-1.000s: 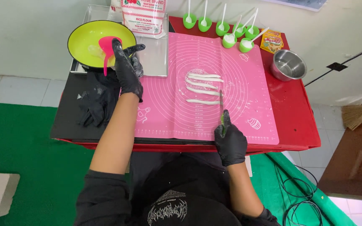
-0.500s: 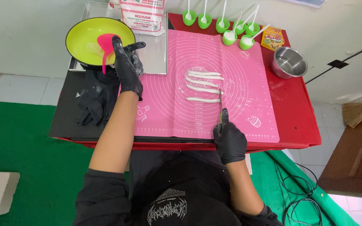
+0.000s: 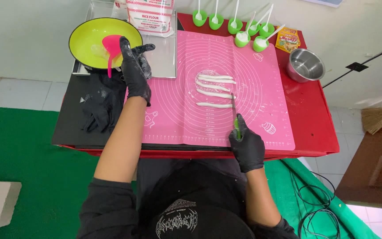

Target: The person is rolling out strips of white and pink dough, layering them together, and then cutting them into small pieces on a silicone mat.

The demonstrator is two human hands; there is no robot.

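I see my left hand (image 3: 134, 71), in a black glove, reaching to the upper left of the frame, its grip spread apart with the fingers loose beside the pink spatula (image 3: 110, 48). That spatula leans in the lime-green bowl (image 3: 85, 35), which sits on a metal tray (image 3: 166, 53) at the upper left. My right hand (image 3: 246, 148), also gloved, sits low in the centre of the frame with its grip clamped on a green-handled knife (image 3: 235, 117); the blade points up the frame towards the white dough strips (image 3: 215, 86). Those strips lie side by side in the middle of the pink mat (image 3: 261, 97), which covers the red desk (image 3: 319, 128). A bag of flour (image 3: 149, 15) stands at the top, small green cups (image 3: 237, 28) with white spoons line the upper centre, and a steel bowl (image 3: 305, 65) rests at the upper right.
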